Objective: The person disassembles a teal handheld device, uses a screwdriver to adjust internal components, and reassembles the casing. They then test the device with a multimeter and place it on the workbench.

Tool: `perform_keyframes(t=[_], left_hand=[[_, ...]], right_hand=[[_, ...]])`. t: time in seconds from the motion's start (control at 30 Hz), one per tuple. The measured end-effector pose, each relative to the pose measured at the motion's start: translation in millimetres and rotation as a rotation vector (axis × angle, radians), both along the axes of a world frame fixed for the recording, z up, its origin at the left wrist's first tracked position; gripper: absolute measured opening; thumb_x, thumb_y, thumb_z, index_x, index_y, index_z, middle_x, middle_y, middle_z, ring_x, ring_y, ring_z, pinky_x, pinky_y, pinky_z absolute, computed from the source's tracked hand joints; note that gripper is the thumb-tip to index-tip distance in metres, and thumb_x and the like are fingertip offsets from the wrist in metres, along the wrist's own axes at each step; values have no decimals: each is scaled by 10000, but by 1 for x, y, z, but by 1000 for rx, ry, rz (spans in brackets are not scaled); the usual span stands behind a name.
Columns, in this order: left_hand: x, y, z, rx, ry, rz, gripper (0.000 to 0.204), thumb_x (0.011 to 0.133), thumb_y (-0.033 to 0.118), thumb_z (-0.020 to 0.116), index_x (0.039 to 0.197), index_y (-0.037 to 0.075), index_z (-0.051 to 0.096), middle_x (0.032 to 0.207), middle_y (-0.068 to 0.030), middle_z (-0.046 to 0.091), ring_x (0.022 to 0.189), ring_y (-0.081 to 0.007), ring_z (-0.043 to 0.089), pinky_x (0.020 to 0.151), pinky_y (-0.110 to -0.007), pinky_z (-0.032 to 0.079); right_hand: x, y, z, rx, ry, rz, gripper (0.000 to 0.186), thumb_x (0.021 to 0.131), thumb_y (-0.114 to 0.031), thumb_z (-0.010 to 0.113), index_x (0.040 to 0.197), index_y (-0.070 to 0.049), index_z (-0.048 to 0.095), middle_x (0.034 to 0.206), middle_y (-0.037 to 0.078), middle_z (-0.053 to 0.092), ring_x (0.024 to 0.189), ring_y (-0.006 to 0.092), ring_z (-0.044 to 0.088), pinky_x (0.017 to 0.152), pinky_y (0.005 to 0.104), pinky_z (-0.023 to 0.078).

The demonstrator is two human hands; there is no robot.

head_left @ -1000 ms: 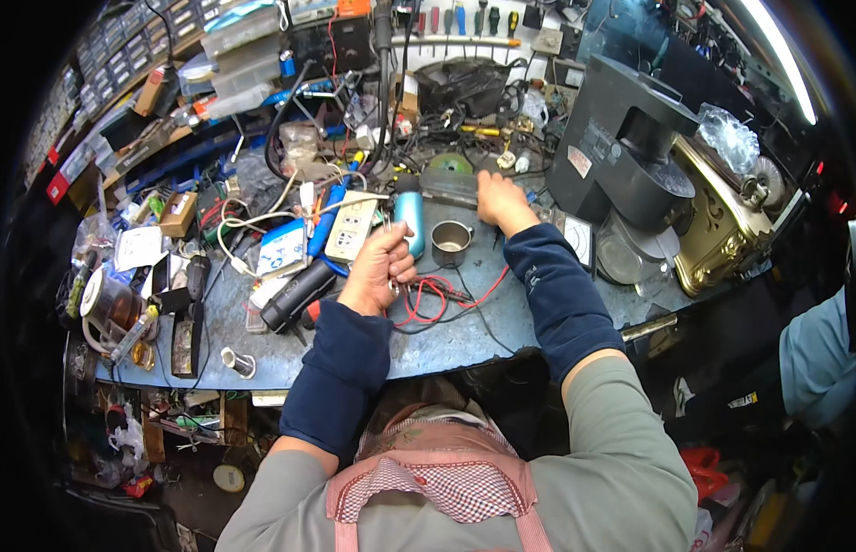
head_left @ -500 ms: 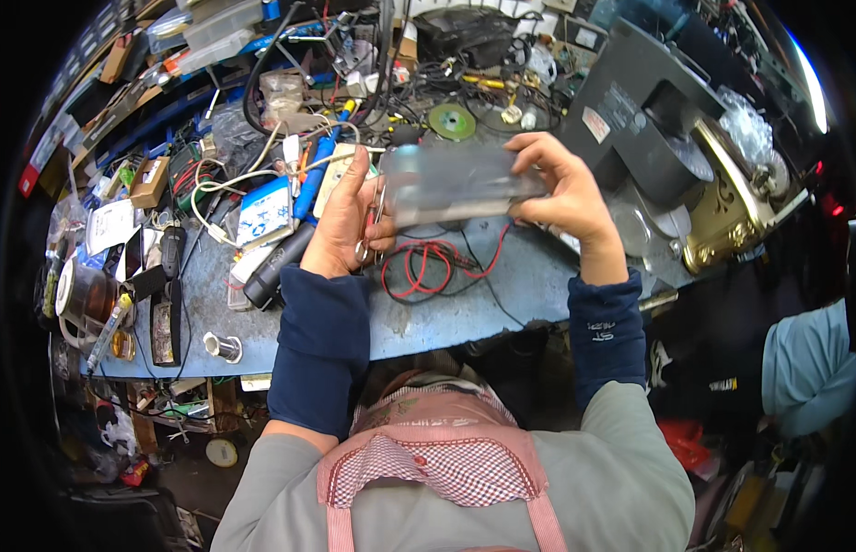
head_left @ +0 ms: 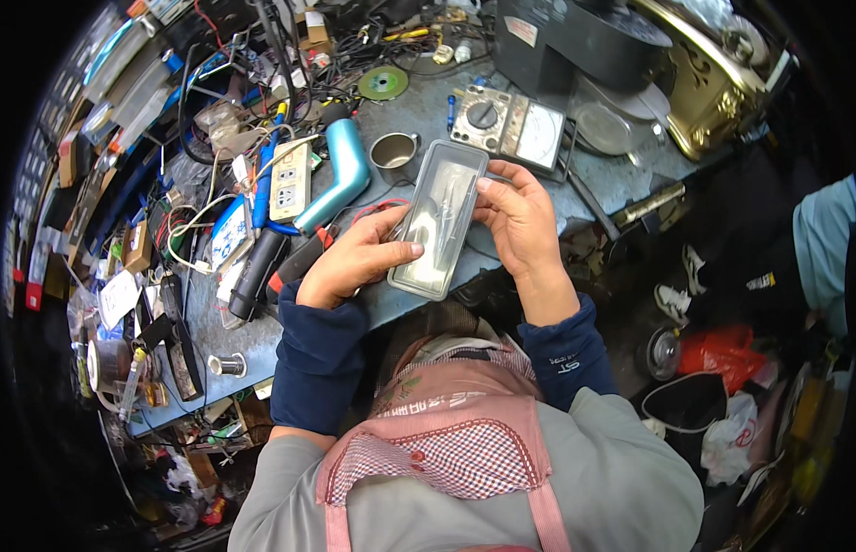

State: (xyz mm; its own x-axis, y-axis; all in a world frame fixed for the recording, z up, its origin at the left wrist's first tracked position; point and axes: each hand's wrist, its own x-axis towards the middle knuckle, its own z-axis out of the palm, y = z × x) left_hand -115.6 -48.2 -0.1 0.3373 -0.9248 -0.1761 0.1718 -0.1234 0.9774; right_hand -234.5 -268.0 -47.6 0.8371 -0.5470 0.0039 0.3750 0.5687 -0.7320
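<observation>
Both hands hold a long clear plastic box point(head_left: 439, 216) with a greyish rim, tilted over the front edge of the blue workbench. Thin, pale contents show faintly through it; I cannot make out what they are. My left hand point(head_left: 359, 256) grips its lower left side, thumb on top. At the upper right side, my right hand point(head_left: 515, 213) pinches the rim between thumb and fingers. A red and black handled tool point(head_left: 301, 259) lies just beside my left hand; whether the hand touches it is unclear. Behind the box stands a metal cup point(head_left: 394, 155).
An analog multimeter point(head_left: 481, 115) lies beyond the box. Left of the cup are a teal bent-shaped tool point(head_left: 343, 175) and a power strip point(head_left: 288, 187). A solder spool point(head_left: 227, 365) stands near the front edge. At the right, a person's sleeve point(head_left: 828, 239) shows.
The box has come closer to me and turned from crosswise to lengthwise. My left hand now grips its lower end. The view has shifted, and the multimeter and cup now show.
</observation>
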Motion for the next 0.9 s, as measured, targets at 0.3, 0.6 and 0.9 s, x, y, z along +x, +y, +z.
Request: perform_keyframes(t=[0.3,0.6,0.9], left_hand=[[-40,13,-39,124,-242,301,475,1060,238,741,1438,-41,663,1238,-103,743,1101,-148,685,993,-319,539],[-90,28,-36,188,-986,514,959,735,221,1017,1526,-76,563,1369,-230,715,1289,-303,695,1109,-404,532],[-100,16,-57,135,-1186,620,932,769,223,931,1555,-27,497,1262,-277,702,1125,-456,728,942,-483,602]], right_hand=[[-16,4,-26,73,51,-37,219,979,-21,799,1121,-20,633,941,81,736,771,164,707,699,300,574],[-18,27,-14,-38,157,6,439,993,-55,791,1335,33,530,1068,120,711,869,188,725,745,345,633],[-46,55,-13,-155,229,129,728,872,45,860,1459,53,429,933,80,676,737,131,648,625,271,537]])
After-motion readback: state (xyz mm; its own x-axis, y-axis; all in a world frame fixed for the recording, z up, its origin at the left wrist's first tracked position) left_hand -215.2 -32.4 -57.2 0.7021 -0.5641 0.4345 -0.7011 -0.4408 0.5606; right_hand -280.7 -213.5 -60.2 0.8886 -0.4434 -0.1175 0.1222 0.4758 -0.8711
